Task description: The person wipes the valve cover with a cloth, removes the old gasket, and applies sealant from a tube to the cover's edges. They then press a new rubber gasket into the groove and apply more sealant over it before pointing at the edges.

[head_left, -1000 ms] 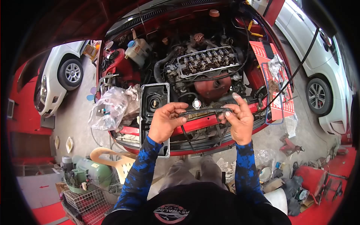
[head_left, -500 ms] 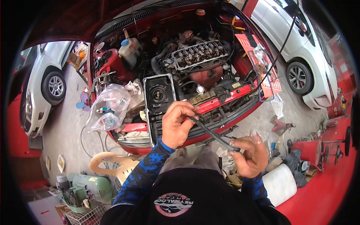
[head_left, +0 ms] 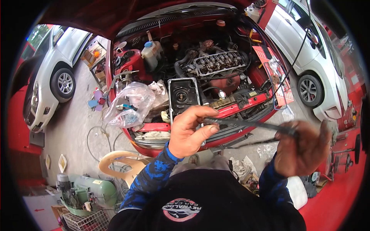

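Note:
A thin black rubber gasket point(head_left: 252, 123) stretches between my two hands above the front of the red car. My left hand point(head_left: 189, 131) pinches one end between thumb and fingers. The other end lies in the fingers of my right hand point(head_left: 302, 148), which is smeared by motion. A second dark strand sags below the first toward my right hand. Just beyond my left hand the black valve cover point(head_left: 182, 82) rests on the car's front, its hollow inside facing up. Behind it the engine's cylinder head point(head_left: 219, 63) shows its uncovered valve gear.
A clear plastic bag point(head_left: 129, 104) lies on the car's front left, beside crumpled rags. An orange-red slotted tray point(head_left: 275, 77) sits on the right fender. A beige plastic chair point(head_left: 119, 163) and a green air compressor point(head_left: 92, 190) stand lower left. White cars flank both sides.
My right hand has moved right and slightly up, drawing the gasket out longer between the hands. The left hand keeps its pinch. The view has shifted, so the car sits farther right.

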Available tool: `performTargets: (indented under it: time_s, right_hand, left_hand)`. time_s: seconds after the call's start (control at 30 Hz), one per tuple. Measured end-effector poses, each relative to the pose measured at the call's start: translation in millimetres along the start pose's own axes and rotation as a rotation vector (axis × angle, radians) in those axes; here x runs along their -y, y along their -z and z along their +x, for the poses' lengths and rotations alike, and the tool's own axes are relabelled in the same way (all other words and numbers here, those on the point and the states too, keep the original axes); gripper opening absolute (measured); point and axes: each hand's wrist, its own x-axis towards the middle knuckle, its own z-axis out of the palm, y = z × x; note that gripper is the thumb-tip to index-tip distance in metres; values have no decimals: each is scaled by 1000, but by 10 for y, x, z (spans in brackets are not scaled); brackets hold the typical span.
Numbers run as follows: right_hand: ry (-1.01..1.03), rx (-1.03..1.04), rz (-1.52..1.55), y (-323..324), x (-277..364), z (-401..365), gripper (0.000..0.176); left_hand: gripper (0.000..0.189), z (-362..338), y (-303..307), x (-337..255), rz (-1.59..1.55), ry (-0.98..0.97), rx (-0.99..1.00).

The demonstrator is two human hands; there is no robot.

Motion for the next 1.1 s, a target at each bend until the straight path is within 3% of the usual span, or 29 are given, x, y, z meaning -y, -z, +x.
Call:
performTargets:
  time_s: [0.03, 0.07, 0.13, 0.2, 0.33, 0.5, 0.67, 0.8, 0.9, 0.93, 0.97, 1.0, 1.07, 1.1]
  right_hand:
    - [137, 5, 104, -159, -46, 184, 67]
    - [94, -10, 112, -208, -91, 255, 62]
    - [-77, -35, 284, -330, -138, 359, 58]
    - [-278, -54, 368, -450, -293, 384, 56]
    - [-622, 116, 520, -717, -675, 270, 47]
    - [-923, 160, 681, -1172, -1186, 310, 43]
    - [-1168, 229, 571, -1955, -2599, -165, 42]
    - [-1332, 205, 471, -2412, -3539, -837, 53]
    - [-1276, 294, 371, -2581, -4019, -1194, 52]
    - [-1099, 364, 210, -2657, -4221, -1364, 52]
    - [-917, 431, 48, -2698, -4375, -1497, 53]
    - [-967, 394, 72, -2745, -4385, -1540, 55]
    - [-785, 427, -223, -2621, -4360, -1611, 59]
    - [-807, 409, -205, -2514, -4336, -1633, 59]
  left_hand:
    - [30, -9, 93, 28, 91, -13, 53]
    - [30, -50, 151, 40, 90, -18, 43]
    - [24, -100, 243, 22, -98, 115, 28]
    - [21, -236, 380, -21, -96, 154, 13]
    - [15, -451, 537, -203, -167, 238, -216]
    - [17, -198, 744, -248, -8, 302, -405]
    - [19, 370, 1325, 756, 143, 492, -630]
    - [19, 602, 1735, 1494, 215, 577, -735]
    - [18, 728, 1944, 1814, 398, 634, -756]
    - [18, 717, 2108, 2016, 404, 648, -757]
    - [19, 677, 2314, 2252, 663, 568, -706]
    - [21, 710, 2372, 2319, 913, 479, -639]
    - [23, 709, 2462, 2396, 1063, 512, -610]
    - [24, 713, 2449, 2362, 1184, 496, -544]
